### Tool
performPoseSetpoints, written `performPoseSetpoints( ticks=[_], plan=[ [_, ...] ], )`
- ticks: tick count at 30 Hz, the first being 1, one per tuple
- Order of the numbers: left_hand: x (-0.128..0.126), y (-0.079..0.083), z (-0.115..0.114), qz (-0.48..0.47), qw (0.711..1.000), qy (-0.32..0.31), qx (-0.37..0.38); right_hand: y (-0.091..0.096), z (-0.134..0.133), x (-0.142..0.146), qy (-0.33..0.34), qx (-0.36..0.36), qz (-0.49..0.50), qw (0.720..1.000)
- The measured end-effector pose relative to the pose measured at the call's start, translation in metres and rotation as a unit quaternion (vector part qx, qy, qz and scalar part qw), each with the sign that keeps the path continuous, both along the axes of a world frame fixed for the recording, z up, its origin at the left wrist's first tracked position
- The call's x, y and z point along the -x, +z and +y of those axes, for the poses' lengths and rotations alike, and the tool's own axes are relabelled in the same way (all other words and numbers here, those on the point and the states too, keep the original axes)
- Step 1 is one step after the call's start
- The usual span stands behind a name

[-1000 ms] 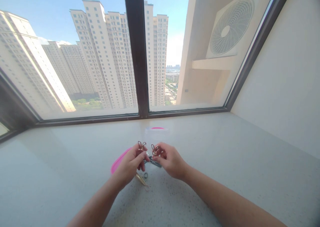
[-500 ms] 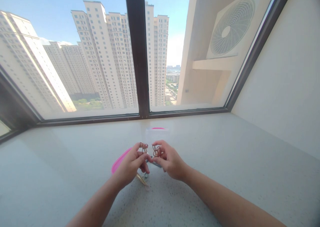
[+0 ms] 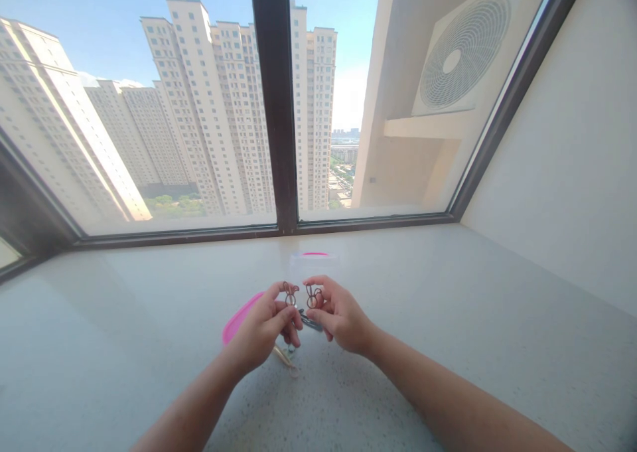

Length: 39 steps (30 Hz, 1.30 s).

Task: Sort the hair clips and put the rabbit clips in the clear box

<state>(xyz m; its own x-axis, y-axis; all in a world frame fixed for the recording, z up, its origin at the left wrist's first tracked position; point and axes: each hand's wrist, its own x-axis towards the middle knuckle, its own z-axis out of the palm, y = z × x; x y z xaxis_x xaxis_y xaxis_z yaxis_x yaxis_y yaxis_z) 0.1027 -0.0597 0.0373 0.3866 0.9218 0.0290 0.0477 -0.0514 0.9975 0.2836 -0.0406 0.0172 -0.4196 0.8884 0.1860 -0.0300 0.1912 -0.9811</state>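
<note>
grip: left hand (image 3: 269,322) pinches one brown looped piece (image 3: 290,295), right hand (image 3: 342,316) a similar piece (image 3: 311,297) | place: side by side, apart, above worktop (image 3: 497,319) | care: light fingertip pressure should spare thin loops

L hand (image 3: 275,324) w/ one looped piece (image 3: 290,299), R hand (image 3: 341,316) w/ another looped piece (image 3: 312,300), side by side over sill (image 3: 472,346). Tray/lid (image 3: 239,318) partly behind L hand; box (image 3: 313,262) behind both, nr window frame (image 3: 285,220); AC unit (image 3: 465,54) outside, R.
</note>
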Motion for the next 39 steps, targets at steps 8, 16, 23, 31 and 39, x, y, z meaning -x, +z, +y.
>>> performPoseSetpoints(
  ticks=[8, 16, 23, 31, 39],
  plan=[
    [-0.0012, 0.0020, -0.0022, 0.002, 1.000, 0.009, 0.006, 0.0060, 0.0011, -0.0018, 0.008, 0.034, 0.041, 0.999],
    [-0.0028, 0.0055, -0.0029, -0.006, 1.000, 0.022, 0.002, 0.0082, 0.0012, -0.0041, 0.018, 0.044, 0.037, 0.998],
    [-0.0029, 0.0051, -0.0044, -0.005, 1.000, 0.025, -0.001, 0.0058, 0.0028, -0.0035, 0.012, 0.039, 0.031, 0.999],
    [-0.0040, 0.0052, -0.0040, -0.008, 1.000, 0.026, -0.008, 0.0041, 0.0050, -0.0024, 0.011, 0.033, 0.021, 0.999],
    [-0.0054, 0.0075, -0.0061, 0.001, 0.999, 0.031, -0.009, 0.0075, 0.0037, -0.0026, 0.002, 0.030, 0.018, 0.999]
  ],
)
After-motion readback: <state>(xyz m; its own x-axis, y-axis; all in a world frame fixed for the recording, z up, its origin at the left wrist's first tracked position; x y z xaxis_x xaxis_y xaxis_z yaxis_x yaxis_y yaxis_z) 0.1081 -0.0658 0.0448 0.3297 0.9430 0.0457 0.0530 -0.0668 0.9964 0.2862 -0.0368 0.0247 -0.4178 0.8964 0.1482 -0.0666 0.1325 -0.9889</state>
